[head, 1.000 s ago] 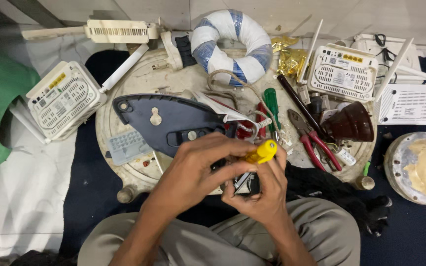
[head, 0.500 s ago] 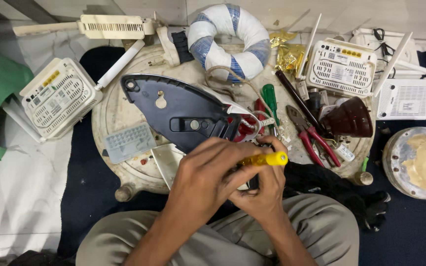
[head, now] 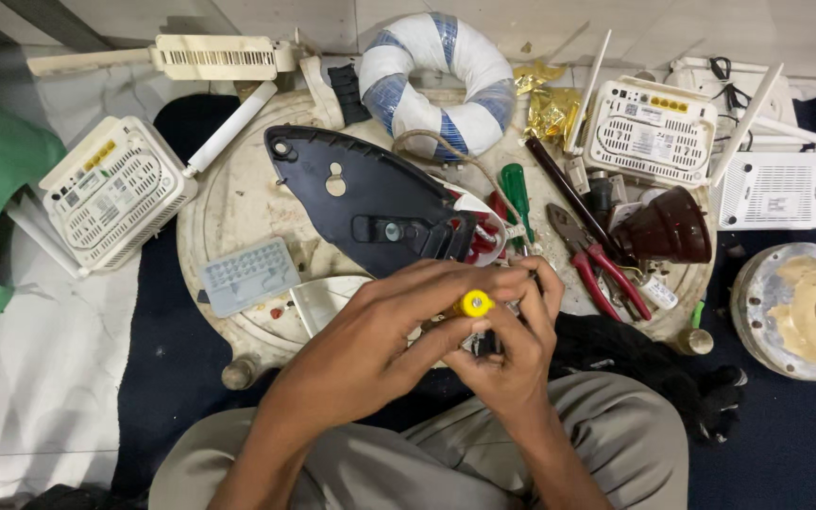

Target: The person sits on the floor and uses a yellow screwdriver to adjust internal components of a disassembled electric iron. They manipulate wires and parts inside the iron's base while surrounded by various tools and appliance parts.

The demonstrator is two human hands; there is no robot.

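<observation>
Both hands met just above the lap, near the lower middle of the scene. The left hand (head: 399, 326) came in from the lower left, its forearm angled up and to the right, fingers (head: 446, 279) curled over and closed — knuckles turned toward the camera. The right hand (head: 512, 354) rose from the lower right on a bent wrist, its fingers wrapped inward and pressed against the left — the two touching, thumbs tucked between. The legs sat crossed beneath the forearms.
</observation>
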